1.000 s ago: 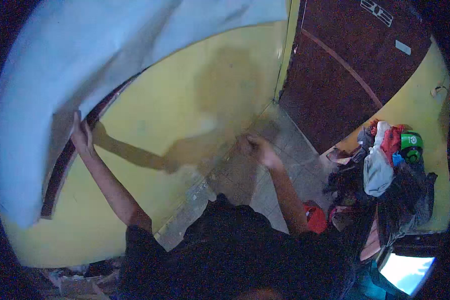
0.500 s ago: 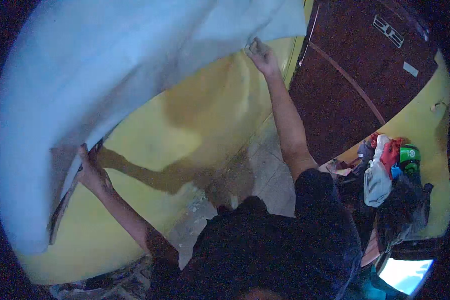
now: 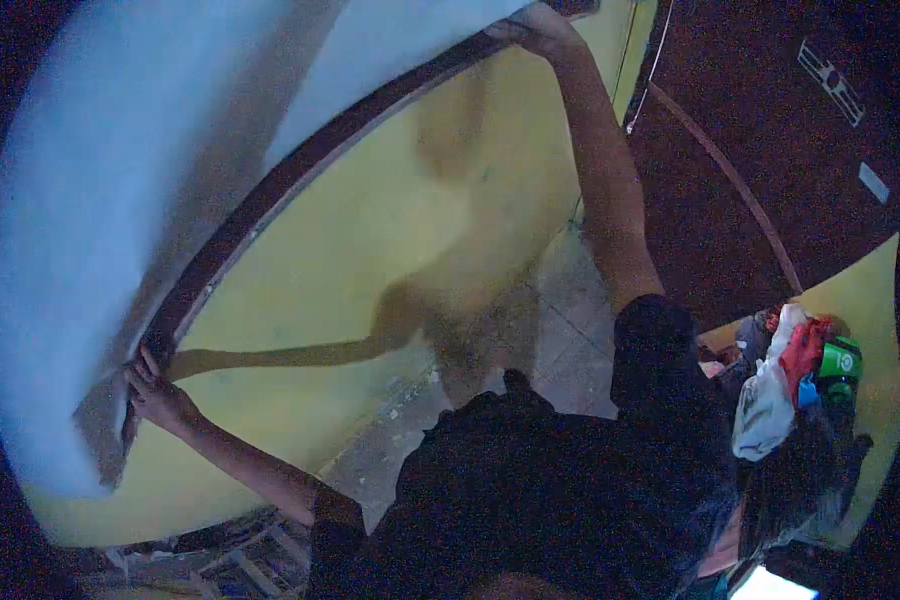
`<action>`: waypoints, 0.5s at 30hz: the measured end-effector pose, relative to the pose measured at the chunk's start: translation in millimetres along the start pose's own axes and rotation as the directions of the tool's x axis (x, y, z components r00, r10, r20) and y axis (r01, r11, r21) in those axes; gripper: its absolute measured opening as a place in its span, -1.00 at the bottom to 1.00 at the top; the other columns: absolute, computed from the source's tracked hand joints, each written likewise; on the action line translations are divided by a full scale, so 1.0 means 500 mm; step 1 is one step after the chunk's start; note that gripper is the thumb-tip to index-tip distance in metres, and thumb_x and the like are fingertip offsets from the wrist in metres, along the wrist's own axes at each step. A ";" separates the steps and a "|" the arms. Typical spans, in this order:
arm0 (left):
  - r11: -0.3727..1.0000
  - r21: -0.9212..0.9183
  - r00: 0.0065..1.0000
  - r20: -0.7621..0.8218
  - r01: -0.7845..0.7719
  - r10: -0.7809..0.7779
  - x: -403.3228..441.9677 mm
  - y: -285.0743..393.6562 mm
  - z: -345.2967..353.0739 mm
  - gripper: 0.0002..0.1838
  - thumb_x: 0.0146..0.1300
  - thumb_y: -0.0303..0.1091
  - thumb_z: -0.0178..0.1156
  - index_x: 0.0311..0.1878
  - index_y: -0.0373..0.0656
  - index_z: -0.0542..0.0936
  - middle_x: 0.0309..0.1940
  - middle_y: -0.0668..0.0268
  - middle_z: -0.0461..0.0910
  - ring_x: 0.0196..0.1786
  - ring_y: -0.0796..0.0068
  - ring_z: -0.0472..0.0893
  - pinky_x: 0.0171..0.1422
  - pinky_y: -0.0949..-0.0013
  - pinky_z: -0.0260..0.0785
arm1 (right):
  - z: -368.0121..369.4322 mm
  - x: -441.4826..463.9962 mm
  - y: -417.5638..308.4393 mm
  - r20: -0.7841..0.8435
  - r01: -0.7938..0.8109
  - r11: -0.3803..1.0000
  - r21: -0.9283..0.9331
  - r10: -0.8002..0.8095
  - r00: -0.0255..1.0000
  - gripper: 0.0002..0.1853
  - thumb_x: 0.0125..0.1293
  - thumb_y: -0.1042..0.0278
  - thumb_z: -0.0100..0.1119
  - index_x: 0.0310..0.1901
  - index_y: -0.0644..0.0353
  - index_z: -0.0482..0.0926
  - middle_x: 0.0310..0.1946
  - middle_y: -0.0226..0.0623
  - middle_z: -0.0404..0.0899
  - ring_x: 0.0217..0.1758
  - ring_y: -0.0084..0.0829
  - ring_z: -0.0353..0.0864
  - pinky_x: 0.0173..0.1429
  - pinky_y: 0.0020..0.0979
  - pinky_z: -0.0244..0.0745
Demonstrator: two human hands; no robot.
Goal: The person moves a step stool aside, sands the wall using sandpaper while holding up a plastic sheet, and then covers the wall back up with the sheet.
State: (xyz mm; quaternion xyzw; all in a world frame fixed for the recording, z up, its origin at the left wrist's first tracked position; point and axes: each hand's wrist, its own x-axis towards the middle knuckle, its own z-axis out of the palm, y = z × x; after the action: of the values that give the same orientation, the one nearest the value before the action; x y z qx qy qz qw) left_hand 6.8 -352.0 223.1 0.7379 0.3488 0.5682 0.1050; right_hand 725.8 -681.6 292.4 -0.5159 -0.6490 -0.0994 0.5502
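Observation:
A large pale blue-white cloth [image 3: 200, 120] hangs over a dark frame [image 3: 300, 155] against the yellow wall. At the lower left, my left hand [image 3: 160, 395] touches the cloth's edge beside the frame, its fingers partly spread. High up near the top edge, my right hand [image 3: 540, 30] is at the cloth's border and the frame, fingers bent round the edge. Whether its fingertips pinch cloth or frame is hidden.
Behind the right arm stands a dark red door [image 3: 730, 150]. Clothes and bags, among them a whitish bag [image 3: 765, 410] and a green item [image 3: 840, 360], hang at the right. A bright screen [image 3: 770, 585] shows at the bottom right.
My right hand has risen from low in the middle to the cloth's upper edge. My left hand has moved down along the edge. More of the dark frame now shows.

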 end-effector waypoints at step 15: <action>0.746 -0.595 0.876 -0.139 0.298 -0.461 -0.024 0.121 0.079 -0.49 0.36 -0.34 0.10 0.23 -0.38 0.16 0.15 -0.08 0.43 0.16 0.01 0.51 0.12 0.02 0.54 | -0.035 -0.042 0.070 0.129 -0.631 0.775 0.034 0.623 0.772 -0.36 0.24 0.02 0.22 0.24 0.25 0.37 0.04 -0.26 0.53 0.05 -0.43 0.53 0.12 -0.37 0.49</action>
State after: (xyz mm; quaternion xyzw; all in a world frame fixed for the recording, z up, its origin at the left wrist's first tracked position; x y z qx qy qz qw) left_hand 65.4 -394.4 233.9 0.5000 0.3231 0.7082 0.3796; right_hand 760.7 -689.7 266.6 -0.6863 -0.4725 0.1430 0.5341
